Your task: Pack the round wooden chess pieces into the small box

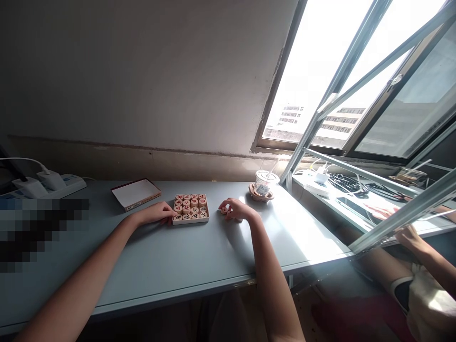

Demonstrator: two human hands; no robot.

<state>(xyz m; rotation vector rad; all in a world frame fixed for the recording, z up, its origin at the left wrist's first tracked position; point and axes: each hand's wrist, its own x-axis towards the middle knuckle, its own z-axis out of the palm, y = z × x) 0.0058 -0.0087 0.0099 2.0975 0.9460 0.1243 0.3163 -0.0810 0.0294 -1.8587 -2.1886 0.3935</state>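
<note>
A shallow white box (192,221) lies on the desk, filled with rows of round wooden Chinese chess pieces (186,203) marked in red and black characters. At its left edge my left hand (160,213) is closed, the fingertips on the box side near the lower-left corner. To the right of the box, my right hand (235,208) bends its fingers over a loose Chinese chess piece (224,210) on the desk and grips it. The fingers partly cover that piece, and something pale under the palm cannot be made out.
The open box lid (137,194) lies at the back left. A plastic cup (266,180) stands in a small woven holder at the back right. A power strip (69,185) sits far left. Beyond a metal frame (320,114), another person's hand (408,235) is over a neighbouring desk with cables.
</note>
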